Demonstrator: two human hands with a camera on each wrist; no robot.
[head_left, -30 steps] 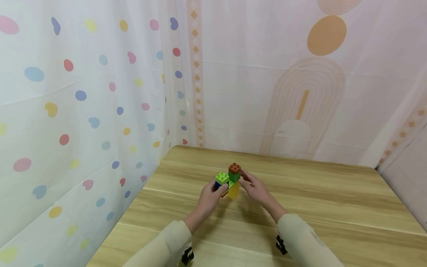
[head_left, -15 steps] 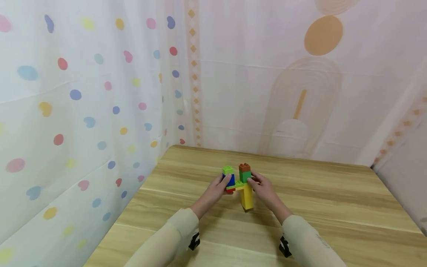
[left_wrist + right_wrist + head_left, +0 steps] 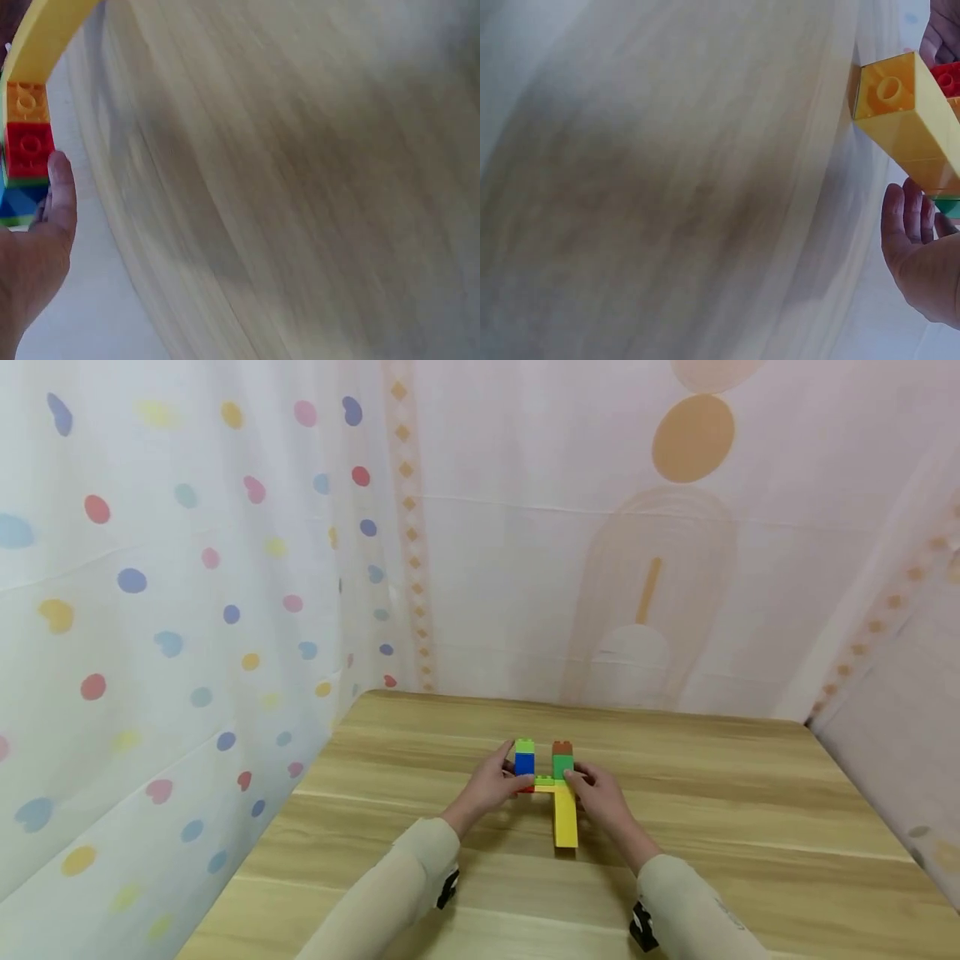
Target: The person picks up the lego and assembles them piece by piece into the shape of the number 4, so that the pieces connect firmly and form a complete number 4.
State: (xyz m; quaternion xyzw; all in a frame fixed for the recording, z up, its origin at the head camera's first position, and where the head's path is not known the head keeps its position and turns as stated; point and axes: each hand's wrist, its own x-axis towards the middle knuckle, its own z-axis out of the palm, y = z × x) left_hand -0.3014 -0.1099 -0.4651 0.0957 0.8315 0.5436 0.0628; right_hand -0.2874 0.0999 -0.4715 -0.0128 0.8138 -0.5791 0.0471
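Both hands hold up one assembly of toy building blocks above the table. On its left stand a lime brick and a blue brick (image 3: 524, 763), with a red brick (image 3: 30, 150) underneath. A lime plate (image 3: 544, 781) joins these to a green brick (image 3: 563, 767) topped by a brown brick (image 3: 562, 748). From that right side a long yellow column (image 3: 566, 818) hangs down, its hollow underside facing the right wrist view. My left hand (image 3: 489, 783) grips the blue-and-red end, thumb in front. My right hand (image 3: 603, 800) pinches the green brick's end, thumb in front, other fingers partly hidden behind.
The wood-grain table (image 3: 675, 777) spreads around the hands. A dotted curtain (image 3: 187, 677) hangs along the left side, and a pale patterned curtain (image 3: 510, 568) hangs behind the table's far edge.
The block assembly has turned from a slant to face forward, showing the yellow column at full length. It has shifted right with both hands. The head view has swung slightly right.
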